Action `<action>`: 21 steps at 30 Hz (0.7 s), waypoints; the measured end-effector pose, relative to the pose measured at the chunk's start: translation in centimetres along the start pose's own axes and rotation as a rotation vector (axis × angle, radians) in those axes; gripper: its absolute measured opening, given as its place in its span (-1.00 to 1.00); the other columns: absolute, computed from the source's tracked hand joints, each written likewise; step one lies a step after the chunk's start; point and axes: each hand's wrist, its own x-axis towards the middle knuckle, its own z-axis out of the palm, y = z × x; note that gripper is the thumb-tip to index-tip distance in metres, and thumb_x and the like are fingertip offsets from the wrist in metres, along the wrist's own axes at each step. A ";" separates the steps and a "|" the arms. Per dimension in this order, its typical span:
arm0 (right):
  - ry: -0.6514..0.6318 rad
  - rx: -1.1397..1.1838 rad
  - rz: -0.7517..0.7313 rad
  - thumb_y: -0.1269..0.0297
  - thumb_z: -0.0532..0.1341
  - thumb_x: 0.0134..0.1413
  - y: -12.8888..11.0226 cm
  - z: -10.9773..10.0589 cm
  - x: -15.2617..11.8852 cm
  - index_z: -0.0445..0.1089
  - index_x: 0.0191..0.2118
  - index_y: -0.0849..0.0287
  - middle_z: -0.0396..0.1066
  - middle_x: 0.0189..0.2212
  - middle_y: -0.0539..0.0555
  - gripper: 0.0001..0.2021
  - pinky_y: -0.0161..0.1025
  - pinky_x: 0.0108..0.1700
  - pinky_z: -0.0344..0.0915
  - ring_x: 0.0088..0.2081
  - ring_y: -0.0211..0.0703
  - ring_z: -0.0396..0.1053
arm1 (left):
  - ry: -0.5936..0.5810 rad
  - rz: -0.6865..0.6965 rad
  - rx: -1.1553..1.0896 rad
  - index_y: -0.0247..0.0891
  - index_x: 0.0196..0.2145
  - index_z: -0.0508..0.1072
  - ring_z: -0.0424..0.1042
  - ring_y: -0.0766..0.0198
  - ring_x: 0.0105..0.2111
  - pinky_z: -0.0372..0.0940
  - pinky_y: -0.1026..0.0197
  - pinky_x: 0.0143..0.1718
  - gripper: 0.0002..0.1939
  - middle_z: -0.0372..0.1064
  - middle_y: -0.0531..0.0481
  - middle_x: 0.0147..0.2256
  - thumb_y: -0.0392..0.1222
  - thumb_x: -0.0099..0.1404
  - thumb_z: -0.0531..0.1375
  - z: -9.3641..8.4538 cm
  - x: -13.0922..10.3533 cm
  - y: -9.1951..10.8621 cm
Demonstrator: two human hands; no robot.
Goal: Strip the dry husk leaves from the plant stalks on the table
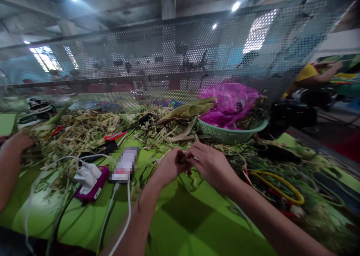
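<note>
My left hand (pixel 169 166) and my right hand (pixel 211 165) meet above the green table (pixel 180 226), fingers pinched together on a small piece of dried plant stuff (pixel 186 161) between them. What exactly the piece is cannot be made out. Dry husks and leaf strips (pixel 92 126) lie heaped just beyond my hands. A green basket (pixel 229 134) holding a pink plastic bag (pixel 230 100) stands behind my right hand.
Another person's arm (pixel 11 162) rests at the left edge. A magenta power strip with white plugs (pixel 91 181), a phone (pixel 125 165) and white cables lie left of my hands. A perforated metal screen (pixel 168 61) walls the far side. Yellow cord (pixel 281 186) lies right.
</note>
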 end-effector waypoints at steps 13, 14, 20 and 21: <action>0.015 0.152 0.046 0.43 0.15 0.14 0.5 -0.2 0.2 0.42 -0.35 0.16 0.42 -0.36 0.05 -0.89 -0.31 -0.27 0.25 -0.32 -0.20 0.39 | 0.034 -0.010 -0.040 -0.25 -0.44 0.24 0.38 0.31 -0.53 0.17 0.28 -0.44 -0.66 0.28 0.15 -0.56 -0.05 0.03 0.33 0.0 0.2 -0.4; 0.006 0.123 0.041 0.44 0.15 0.14 0.4 0.0 0.2 0.41 -0.36 0.18 0.41 -0.37 0.05 -0.88 -0.31 -0.28 0.25 -0.33 -0.20 0.38 | 0.022 -0.014 -0.032 -0.25 -0.44 0.24 0.37 0.31 -0.53 0.16 0.28 -0.45 -0.66 0.27 0.15 -0.56 -0.06 0.02 0.34 0.0 0.1 -0.5; 0.116 0.173 0.058 0.41 0.14 0.16 -0.2 -0.1 0.1 0.41 -0.27 0.16 0.41 -0.28 0.09 -0.90 -0.30 -0.27 0.28 -0.28 -0.18 0.39 | 0.119 -0.054 -0.311 -0.26 -0.40 0.27 0.25 0.39 -0.52 0.12 0.30 -0.44 -0.64 0.25 0.15 -0.53 -0.08 -0.01 0.35 0.7 0.2 0.1; 0.165 0.196 0.066 0.39 0.14 0.16 -0.2 -0.2 0.1 0.41 -0.25 0.15 0.41 -0.25 0.10 -0.90 -0.29 -0.25 0.29 -0.26 -0.16 0.40 | 0.170 -0.058 -0.367 -0.27 -0.38 0.28 0.22 0.42 -0.53 0.09 0.32 -0.46 -0.66 0.24 0.15 -0.52 -0.08 0.01 0.34 0.7 0.2 0.3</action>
